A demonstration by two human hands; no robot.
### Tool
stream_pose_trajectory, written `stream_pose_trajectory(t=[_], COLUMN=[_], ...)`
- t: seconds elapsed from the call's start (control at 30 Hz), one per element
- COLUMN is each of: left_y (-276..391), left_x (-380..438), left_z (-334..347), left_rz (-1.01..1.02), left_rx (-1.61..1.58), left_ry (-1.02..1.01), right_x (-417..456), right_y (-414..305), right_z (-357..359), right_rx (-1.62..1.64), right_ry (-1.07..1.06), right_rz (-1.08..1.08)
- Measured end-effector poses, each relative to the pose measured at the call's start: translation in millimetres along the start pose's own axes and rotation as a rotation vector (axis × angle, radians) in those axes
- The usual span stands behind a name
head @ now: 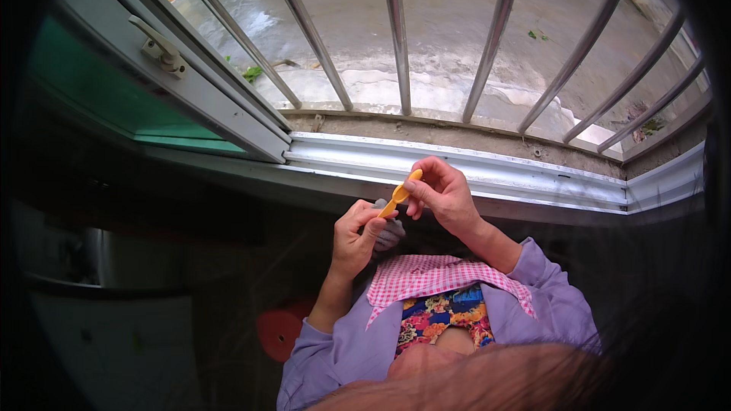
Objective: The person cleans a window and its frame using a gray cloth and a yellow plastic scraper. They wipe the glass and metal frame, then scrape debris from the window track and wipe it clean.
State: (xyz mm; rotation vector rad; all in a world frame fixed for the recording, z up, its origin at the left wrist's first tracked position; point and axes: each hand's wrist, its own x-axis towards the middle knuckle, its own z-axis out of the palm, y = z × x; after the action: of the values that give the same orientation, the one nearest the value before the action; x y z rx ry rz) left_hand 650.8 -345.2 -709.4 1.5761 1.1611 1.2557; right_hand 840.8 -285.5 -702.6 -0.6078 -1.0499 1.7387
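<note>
A small yellow plastic tool (401,193) with a thin pointed end slants between my two hands, above the inner edge of the sill. My right hand (445,194) pinches its rounded upper end between thumb and fingers. At the lower, narrow end, the thumb and fingers of my left hand (355,234) close on the tip. A grey cloth (389,235) hangs beside and behind my left fingers; whether that hand grips it is partly hidden. Just beyond my hands runs the white metal window track (485,174), with dirt marks along its grooves.
Metal security bars (402,40) stand outside the track, with a wet concrete yard (451,17) behind them. On the left is a sliding window frame (228,108) with a latch handle (160,48). A red round object (280,331) sits low in the shade.
</note>
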Motion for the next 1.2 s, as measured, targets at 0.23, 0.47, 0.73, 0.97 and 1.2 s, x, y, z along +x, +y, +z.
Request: stream_pose_trajectory(t=[0.23, 0.47, 0.73, 0.97, 1.2], left_y=[20.9, 22.1, 1.1, -26.4, -68.2], left_x=[-12.2, -18.2, -10.0, 1.5, 27.5], left_z=[19.3, 1.9, -44.5, -140.8, -205.3], left_rz=[-0.071, -0.129, -0.065, -0.14, 0.03], left_rx=[0.051, -0.075, -0.161, 0.22, 0.686], left_ry=[-0.024, -0.104, -0.002, 0.268, 0.44], right_x=[-36.0, -31.4, -1.8, 68.2, 124.1], right_y=[-18.5, -20.4, -15.2, 29.4, 74.9], right_z=[-17.6, -24.8, 5.4, 57.8, 94.6], right_rx=[-0.328, -0.926, -0.926, -1.072, -1.106], right_ry=[-0.024, -0.161, -0.048, 0.008, 0.037], right_rz=[-0.15, -0.703, -0.563, -0.491, -0.409])
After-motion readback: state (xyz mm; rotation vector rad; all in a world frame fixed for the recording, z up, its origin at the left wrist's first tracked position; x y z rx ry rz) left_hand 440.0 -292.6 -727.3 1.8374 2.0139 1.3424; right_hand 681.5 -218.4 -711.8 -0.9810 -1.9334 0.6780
